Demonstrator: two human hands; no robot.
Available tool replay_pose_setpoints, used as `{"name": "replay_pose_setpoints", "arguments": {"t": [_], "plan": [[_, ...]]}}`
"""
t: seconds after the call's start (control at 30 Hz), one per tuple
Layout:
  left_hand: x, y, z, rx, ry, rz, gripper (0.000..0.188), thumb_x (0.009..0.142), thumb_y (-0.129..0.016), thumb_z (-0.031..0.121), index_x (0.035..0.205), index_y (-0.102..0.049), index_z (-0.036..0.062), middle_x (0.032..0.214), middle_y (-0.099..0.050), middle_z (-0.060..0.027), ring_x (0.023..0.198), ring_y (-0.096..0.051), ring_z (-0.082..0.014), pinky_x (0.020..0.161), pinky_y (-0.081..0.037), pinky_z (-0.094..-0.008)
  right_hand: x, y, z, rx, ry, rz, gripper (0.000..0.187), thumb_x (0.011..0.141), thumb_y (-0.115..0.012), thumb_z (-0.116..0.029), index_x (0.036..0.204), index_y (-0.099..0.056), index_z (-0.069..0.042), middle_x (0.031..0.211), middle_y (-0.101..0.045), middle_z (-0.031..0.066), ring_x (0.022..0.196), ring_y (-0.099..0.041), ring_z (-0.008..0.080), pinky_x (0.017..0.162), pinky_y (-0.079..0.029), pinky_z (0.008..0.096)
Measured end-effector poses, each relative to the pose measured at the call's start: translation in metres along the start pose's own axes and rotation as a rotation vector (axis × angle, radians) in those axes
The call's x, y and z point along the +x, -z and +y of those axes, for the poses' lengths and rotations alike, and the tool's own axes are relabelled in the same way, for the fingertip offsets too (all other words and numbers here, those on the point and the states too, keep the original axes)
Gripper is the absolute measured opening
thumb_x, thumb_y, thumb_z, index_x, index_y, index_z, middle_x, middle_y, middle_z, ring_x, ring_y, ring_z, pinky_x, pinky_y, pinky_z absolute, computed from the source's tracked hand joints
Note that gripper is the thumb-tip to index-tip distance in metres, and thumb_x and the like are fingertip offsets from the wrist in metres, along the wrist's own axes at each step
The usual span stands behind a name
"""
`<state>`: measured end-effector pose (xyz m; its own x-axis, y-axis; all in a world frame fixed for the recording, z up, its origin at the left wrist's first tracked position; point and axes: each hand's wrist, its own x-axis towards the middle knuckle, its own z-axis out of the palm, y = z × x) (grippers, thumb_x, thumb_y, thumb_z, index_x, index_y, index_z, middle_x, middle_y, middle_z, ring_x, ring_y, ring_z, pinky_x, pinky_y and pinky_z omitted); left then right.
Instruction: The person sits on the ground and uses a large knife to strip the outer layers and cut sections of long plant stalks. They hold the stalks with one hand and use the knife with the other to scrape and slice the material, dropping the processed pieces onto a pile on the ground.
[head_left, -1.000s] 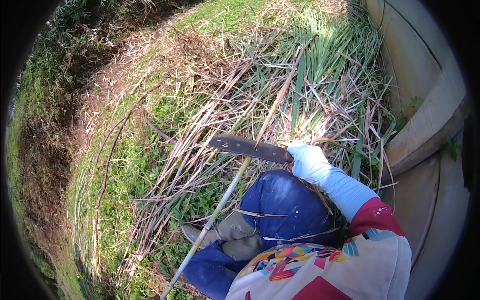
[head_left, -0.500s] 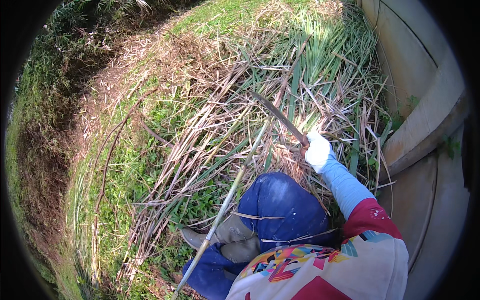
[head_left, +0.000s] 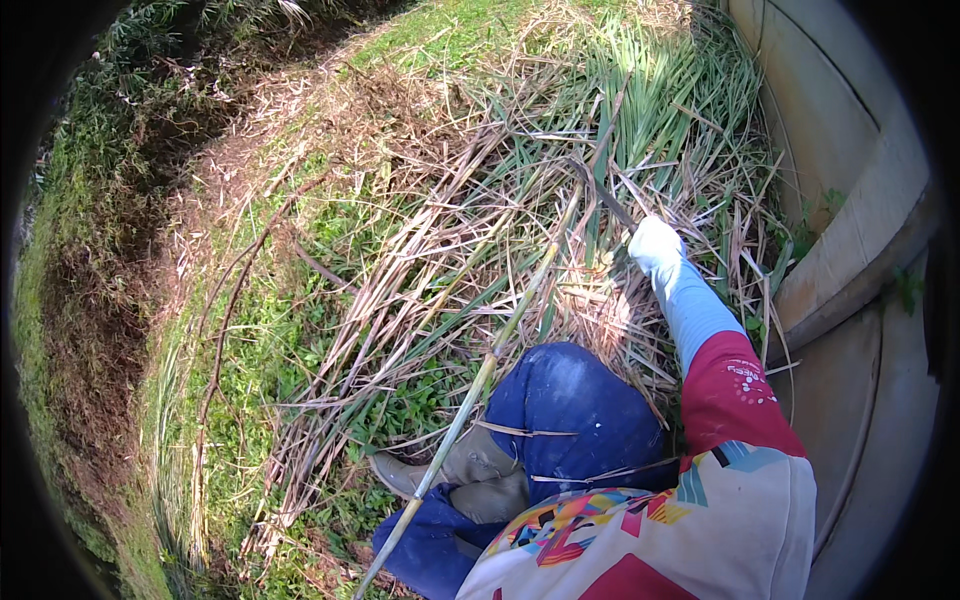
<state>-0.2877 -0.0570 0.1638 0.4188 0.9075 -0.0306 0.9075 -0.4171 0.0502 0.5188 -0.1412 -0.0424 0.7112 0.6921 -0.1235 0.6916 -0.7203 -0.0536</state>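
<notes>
My right hand (head_left: 657, 245), in a white glove, is closed on the handle of a machete (head_left: 613, 208). Its dark blade points up and to the left, over cut leaves. A long, thin, yellow-green cane stalk (head_left: 488, 366) slants from the bottom edge up past my bent knee. The stalk's far end lies close to the blade's tip; whether they touch I cannot tell. My left hand is out of the picture.
Dry and green cut leaves (head_left: 420, 270) cover the ground ahead, with a fresh green heap (head_left: 645, 105) at the far side. A pale wall (head_left: 815, 120) with a slanted ledge (head_left: 860, 255) stands close on my right. A bent brown branch (head_left: 222, 355) lies left.
My right hand has moved forward and slightly right with the machete. The cane stalk has also shifted, its far end now farther up and to the right.
</notes>
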Motion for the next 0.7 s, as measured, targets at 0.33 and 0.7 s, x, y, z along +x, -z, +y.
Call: {"name": "replay_pose_setpoints", "arguments": {"t": [0.33, 0.7], "plan": [[0.014, -0.019, 0.027, -0.119, -0.063, -0.048, 0.051, 0.09, -0.076, 0.026, 0.132, -0.057, 0.0032, 0.111, -0.067, -0.0213, 0.094, -0.068, -0.0319, 0.08, -0.053, -0.0423, -0.091, -0.033, -0.083, 0.335, -0.071, 0.093, 0.017, 0.085, -0.061, -0.014, 0.099, -0.069, -0.008, 0.095, -0.071, 0.0204, 0.09, -0.069, 0.0402, 0.078, -0.055, 0.0424], [0.194, -0.157, 0.238, -0.542, -0.157, -0.558, 0.039, 0.099, -0.066, 0.035, 0.116, -0.065, -0.0005, 0.087, -0.07, -0.0145, 0.08, -0.067, -0.0251, 0.074, -0.052, -0.0378, -0.126, 0.009, -0.102, 0.334, 0.009, -0.012, 0.019, 0.088, -0.065, -0.018, 0.104, -0.067, -0.007, 0.098, -0.07, 0.0211, 0.094, -0.069, 0.0412, 0.08, -0.055, 0.0425]]}}
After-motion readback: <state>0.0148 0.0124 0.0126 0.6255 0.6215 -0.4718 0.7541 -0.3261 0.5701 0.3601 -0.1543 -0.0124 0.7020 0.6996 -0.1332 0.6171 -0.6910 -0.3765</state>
